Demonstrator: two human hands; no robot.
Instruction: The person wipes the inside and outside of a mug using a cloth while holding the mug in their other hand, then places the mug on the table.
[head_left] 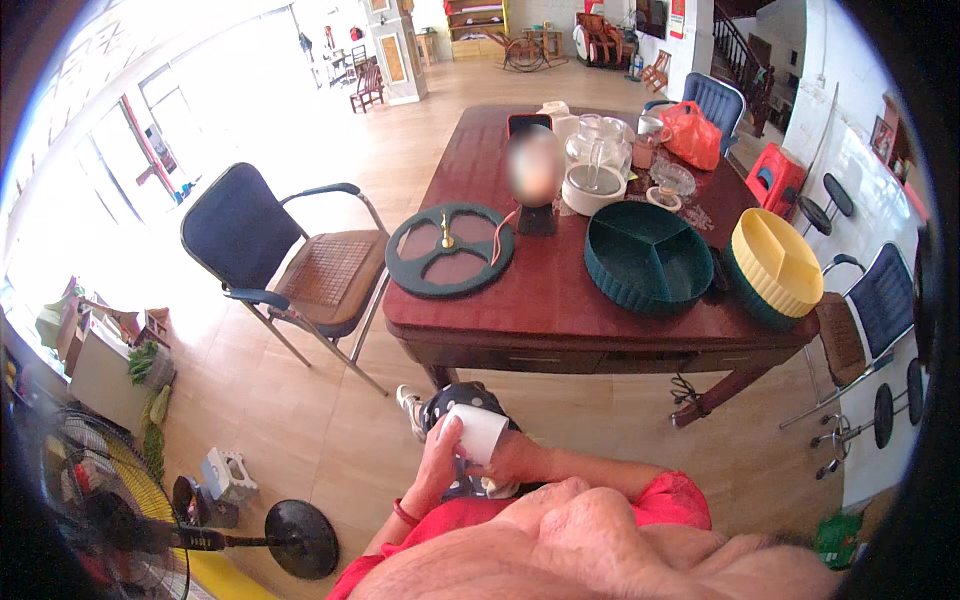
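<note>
A plain white cylinder (480, 432), perhaps a cup, is held low over my lap, in front of the table. My left hand (436, 458) wraps its left side, the thumb lying along it. At its lower right, the fingers of my right hand (514, 459) are curled against it and partly hidden. On the table beyond lies a dark green ring-shaped frame (404, 276) with three openings and a gold centre knob (447, 232). To its right stands a dark green round tray (640, 290) divided into three. A yellow fluted tray (775, 255) sits tilted on a green one.
The dark red table (520, 318) also bears a glass jar (598, 150), a red plastic bag (692, 135) and a phone on a stand (530, 124). A chair (245, 215) stands left, another (880, 300) right. A floor fan (110, 520) is at lower left.
</note>
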